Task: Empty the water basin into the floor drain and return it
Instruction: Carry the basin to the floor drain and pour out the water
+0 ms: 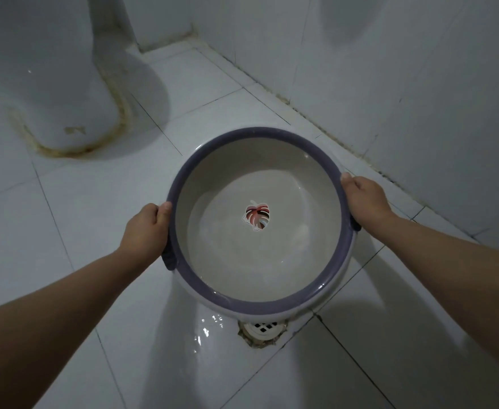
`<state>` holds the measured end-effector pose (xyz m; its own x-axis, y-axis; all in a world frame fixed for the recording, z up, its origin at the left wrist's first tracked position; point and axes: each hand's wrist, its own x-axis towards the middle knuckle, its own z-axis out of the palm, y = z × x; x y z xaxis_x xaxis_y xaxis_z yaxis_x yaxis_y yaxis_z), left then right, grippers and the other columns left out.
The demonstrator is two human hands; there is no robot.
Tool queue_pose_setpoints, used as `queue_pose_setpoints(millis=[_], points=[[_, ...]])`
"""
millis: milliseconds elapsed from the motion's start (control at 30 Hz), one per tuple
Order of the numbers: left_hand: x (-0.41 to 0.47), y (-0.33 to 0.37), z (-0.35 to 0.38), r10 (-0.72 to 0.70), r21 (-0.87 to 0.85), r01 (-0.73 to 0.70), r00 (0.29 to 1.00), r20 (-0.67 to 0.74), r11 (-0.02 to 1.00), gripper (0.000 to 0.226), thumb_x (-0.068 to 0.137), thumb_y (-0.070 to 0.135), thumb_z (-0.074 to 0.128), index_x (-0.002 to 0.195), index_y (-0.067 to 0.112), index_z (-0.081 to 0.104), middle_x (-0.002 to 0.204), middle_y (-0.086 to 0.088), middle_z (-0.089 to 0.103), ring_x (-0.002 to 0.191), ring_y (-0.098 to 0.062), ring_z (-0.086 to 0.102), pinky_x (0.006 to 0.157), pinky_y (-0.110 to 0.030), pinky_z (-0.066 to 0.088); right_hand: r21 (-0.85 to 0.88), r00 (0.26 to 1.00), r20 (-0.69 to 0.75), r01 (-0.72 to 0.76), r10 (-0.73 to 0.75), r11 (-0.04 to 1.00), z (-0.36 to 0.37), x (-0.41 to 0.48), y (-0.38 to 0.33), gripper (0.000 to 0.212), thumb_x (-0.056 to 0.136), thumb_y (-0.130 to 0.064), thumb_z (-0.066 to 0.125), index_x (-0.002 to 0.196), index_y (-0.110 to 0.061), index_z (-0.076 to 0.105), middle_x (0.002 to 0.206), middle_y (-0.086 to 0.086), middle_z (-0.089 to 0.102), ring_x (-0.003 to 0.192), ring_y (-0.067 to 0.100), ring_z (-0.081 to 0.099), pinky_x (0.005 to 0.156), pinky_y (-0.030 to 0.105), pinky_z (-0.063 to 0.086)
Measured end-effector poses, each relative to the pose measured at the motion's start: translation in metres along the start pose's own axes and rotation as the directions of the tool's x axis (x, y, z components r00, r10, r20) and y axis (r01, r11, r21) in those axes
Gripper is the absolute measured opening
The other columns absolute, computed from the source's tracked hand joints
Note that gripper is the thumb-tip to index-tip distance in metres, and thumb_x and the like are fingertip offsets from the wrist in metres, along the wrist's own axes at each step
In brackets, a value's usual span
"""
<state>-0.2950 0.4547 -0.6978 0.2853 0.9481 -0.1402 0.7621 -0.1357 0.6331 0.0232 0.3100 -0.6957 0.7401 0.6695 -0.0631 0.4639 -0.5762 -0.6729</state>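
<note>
A round white basin (pixel 272 172) with a purple-grey rim and a leaf picture on its bottom holds clear water. My left hand (pixel 146 228) grips its left rim near a small handle. My right hand (pixel 363 199) grips the right rim. The basin is held above the white tiled floor. The floor drain (pixel 261 329), a white grate in a chipped hole, lies just below the basin's near edge, partly hidden by it. The tile next to the drain is wet and glossy.
A white toilet base (pixel 59 93) with a stained seal stands at the upper left. A tiled wall (pixel 404 84) runs diagonally along the right, close to the basin. Open floor tiles (pixel 50 231) lie to the left and in front.
</note>
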Motion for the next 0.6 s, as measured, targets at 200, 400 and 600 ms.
queue_pose_setpoints(millis=[200,400,600], points=[[0.0001,-0.0007,0.0016,0.001,-0.01,-0.001,1.0,0.012,1.0,0.044,0.098,0.038,0.026,0.089,0.002,0.05,0.08,-0.014,0.055,0.076,-0.031,0.053,0.069,-0.038,0.042,-0.006,1.0,0.016,0.002,-0.002,1.0,-0.0017,-0.0001,-0.0005,0.047,0.097,-0.039,0.029,0.058,-0.015,0.039,0.061,0.002,0.044,0.056,0.012,0.041,0.049,0.024,0.031],[-0.0004,-0.0003,0.0028,0.007,-0.012,-0.007,1.0,0.003,1.0,0.043,0.098,0.037,0.026,0.088,0.003,0.05,0.08,-0.013,0.055,0.075,-0.03,0.052,0.068,-0.037,0.039,0.0,1.0,0.014,0.021,-0.021,1.0,-0.0046,-0.0003,-0.0004,0.047,0.097,-0.039,0.029,0.057,-0.015,0.038,0.061,0.001,0.043,0.056,0.012,0.041,0.05,0.024,0.03],[0.0007,-0.0017,0.0025,0.001,-0.003,-0.001,1.0,0.007,1.0,0.044,0.098,0.038,0.025,0.09,0.003,0.05,0.083,-0.015,0.056,0.078,-0.032,0.054,0.07,-0.038,0.042,-0.013,1.0,0.016,0.003,-0.003,1.0,-0.0038,0.0008,-0.0008,0.047,0.097,-0.04,0.029,0.059,-0.014,0.04,0.062,0.001,0.044,0.056,0.012,0.042,0.05,0.024,0.03]])
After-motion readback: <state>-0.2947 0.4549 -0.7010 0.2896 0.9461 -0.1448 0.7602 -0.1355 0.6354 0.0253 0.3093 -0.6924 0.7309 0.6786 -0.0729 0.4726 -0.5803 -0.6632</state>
